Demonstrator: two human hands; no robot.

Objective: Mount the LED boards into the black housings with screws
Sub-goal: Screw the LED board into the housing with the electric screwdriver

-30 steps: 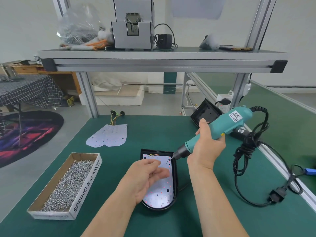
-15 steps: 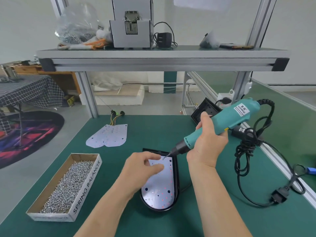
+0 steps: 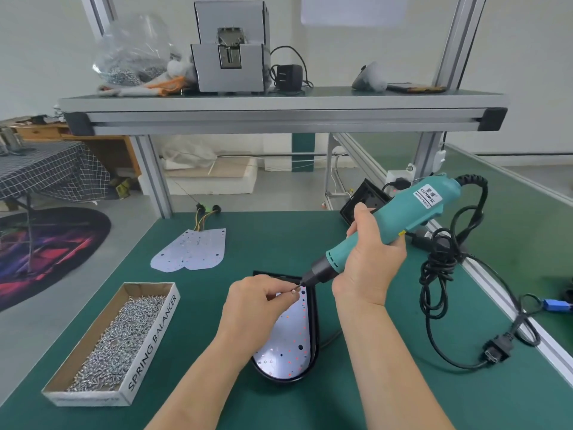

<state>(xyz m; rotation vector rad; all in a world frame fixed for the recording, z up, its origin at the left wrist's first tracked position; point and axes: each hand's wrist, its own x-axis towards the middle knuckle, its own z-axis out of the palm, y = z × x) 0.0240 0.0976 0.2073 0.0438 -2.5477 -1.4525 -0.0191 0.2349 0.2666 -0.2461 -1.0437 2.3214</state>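
A black housing (image 3: pixel 313 330) lies on the green mat in front of me with a white LED board (image 3: pixel 288 346) seated in it. My left hand (image 3: pixel 254 308) hovers over the board's far end and pinches a small screw (image 3: pixel 294 292) at the driver's tip. My right hand (image 3: pixel 370 262) grips a teal electric screwdriver (image 3: pixel 400 218), bit slanting down to the left onto that screw. Two loose LED boards (image 3: pixel 190 251) with wires lie farther back on the left. Another black housing (image 3: pixel 361 203) leans at the back right, partly behind the driver.
A cardboard box (image 3: pixel 155 333) of several silver screws sits at the left front. The driver's black cable (image 3: pixel 446 274) coils at the right, ending in a plug (image 3: pixel 496 352). An aluminium shelf (image 3: pixel 279 116) with a screw feeder (image 3: pixel 229 48) spans overhead.
My left hand turned from palm-up to a pinch and lifted the screw to the driver bit. The screwdriver rose a little and tilted steeper over the board's far end.
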